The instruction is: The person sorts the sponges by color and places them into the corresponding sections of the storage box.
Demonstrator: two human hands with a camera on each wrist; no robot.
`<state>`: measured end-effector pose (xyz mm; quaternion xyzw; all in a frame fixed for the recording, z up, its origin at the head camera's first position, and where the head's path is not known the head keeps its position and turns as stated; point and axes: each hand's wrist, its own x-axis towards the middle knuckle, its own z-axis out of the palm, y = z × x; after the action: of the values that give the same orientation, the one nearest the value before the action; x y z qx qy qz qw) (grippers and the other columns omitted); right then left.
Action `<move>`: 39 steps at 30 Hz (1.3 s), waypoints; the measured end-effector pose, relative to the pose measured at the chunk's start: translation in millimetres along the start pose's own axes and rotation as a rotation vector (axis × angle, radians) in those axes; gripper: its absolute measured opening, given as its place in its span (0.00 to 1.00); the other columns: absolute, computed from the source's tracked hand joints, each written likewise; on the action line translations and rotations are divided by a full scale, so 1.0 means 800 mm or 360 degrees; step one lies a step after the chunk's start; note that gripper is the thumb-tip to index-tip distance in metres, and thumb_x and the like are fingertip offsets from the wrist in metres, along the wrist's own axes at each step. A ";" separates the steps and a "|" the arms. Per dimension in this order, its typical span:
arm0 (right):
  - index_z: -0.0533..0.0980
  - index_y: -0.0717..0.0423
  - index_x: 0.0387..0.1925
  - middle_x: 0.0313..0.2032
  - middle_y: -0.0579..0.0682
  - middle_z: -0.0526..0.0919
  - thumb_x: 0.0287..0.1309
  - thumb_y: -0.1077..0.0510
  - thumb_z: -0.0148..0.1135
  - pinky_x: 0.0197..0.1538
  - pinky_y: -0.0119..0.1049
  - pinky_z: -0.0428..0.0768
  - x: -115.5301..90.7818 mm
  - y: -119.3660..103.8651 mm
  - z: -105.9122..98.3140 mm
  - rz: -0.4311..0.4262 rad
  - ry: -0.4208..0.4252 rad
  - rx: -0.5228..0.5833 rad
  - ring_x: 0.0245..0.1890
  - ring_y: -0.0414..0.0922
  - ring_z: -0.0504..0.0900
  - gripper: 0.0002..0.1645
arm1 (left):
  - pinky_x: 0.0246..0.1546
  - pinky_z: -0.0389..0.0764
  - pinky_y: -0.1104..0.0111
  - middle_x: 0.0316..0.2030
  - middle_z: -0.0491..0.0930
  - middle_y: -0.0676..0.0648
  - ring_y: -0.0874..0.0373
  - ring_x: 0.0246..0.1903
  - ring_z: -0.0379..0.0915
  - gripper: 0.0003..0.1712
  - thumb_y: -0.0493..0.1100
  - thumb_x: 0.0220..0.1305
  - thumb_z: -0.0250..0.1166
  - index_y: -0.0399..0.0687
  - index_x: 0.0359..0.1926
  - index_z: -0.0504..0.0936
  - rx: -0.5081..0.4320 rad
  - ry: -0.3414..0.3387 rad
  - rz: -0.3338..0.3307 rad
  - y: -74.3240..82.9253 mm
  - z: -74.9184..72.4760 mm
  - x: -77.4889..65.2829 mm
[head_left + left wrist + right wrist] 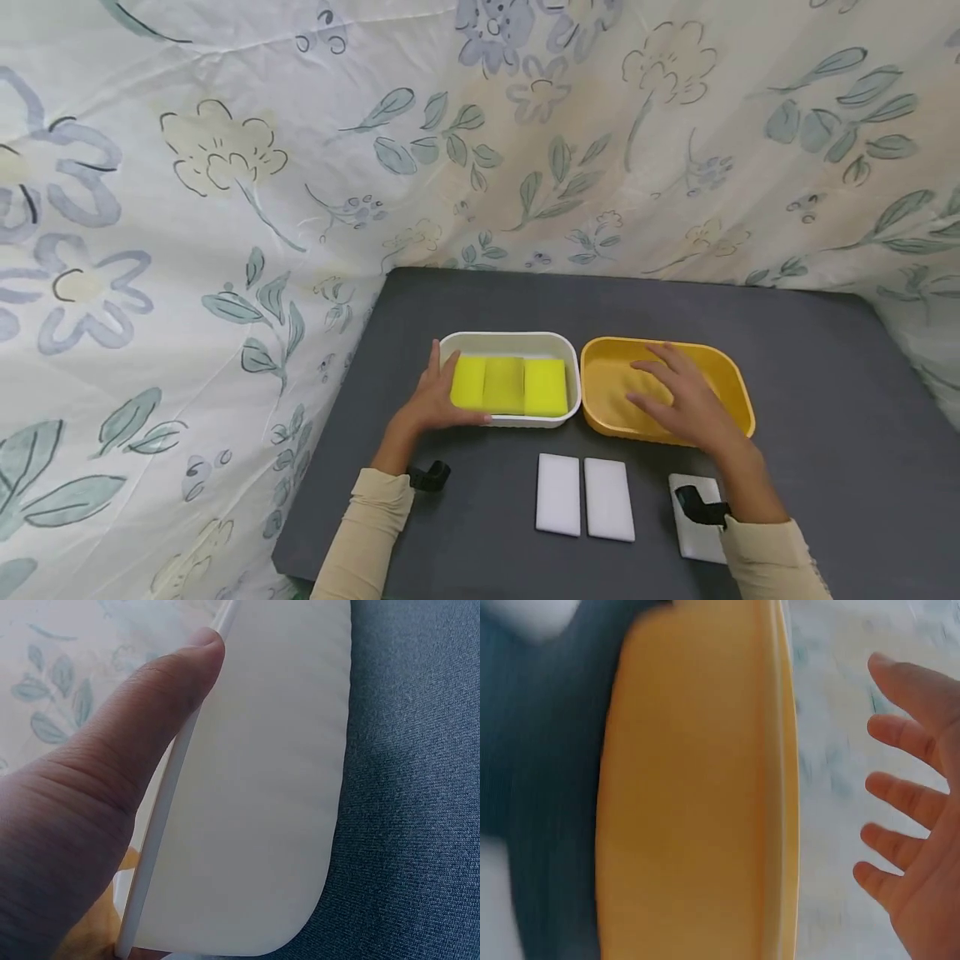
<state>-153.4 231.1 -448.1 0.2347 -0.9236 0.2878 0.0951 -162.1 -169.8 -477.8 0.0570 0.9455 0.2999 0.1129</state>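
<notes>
A white tray (517, 337) holds three yellow sponge-like blocks (504, 386) side by side. My left hand (435, 400) rests at the tray's near left corner, fingers spread and thumb along the near rim. In the left wrist view, the straight thumb (161, 697) lies on the rim of the white tray (247, 787). Over the yellow tray (611, 400) hovers my right hand (686, 400), its fingers apart and holding nothing. The right wrist view shows those spread fingers (907, 799) apart from the side of the yellow tray (690, 787).
Two white blocks (558, 494) (609, 499) lie in front of the trays on the dark grey table (480, 500). A third white block (697, 537) lies partly under the right wrist. Floral fabric (525, 167) hangs behind and on the left.
</notes>
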 end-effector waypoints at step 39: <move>0.58 0.64 0.64 0.69 0.54 0.31 0.43 0.34 0.64 0.52 0.68 0.48 -0.118 0.071 -0.027 0.0670 -0.0050 -0.0033 0.66 0.61 0.36 0.55 | 0.55 0.63 0.58 0.64 0.58 0.51 0.55 0.63 0.51 0.43 0.64 0.46 0.65 0.56 0.63 0.65 0.0014 -0.0127 0.0990 0.104 0.084 -0.113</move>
<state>-97.7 320.4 -487.4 0.0400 -0.9565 0.2882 0.0210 -54.2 -80.8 -466.5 0.3558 0.8788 0.3137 0.0524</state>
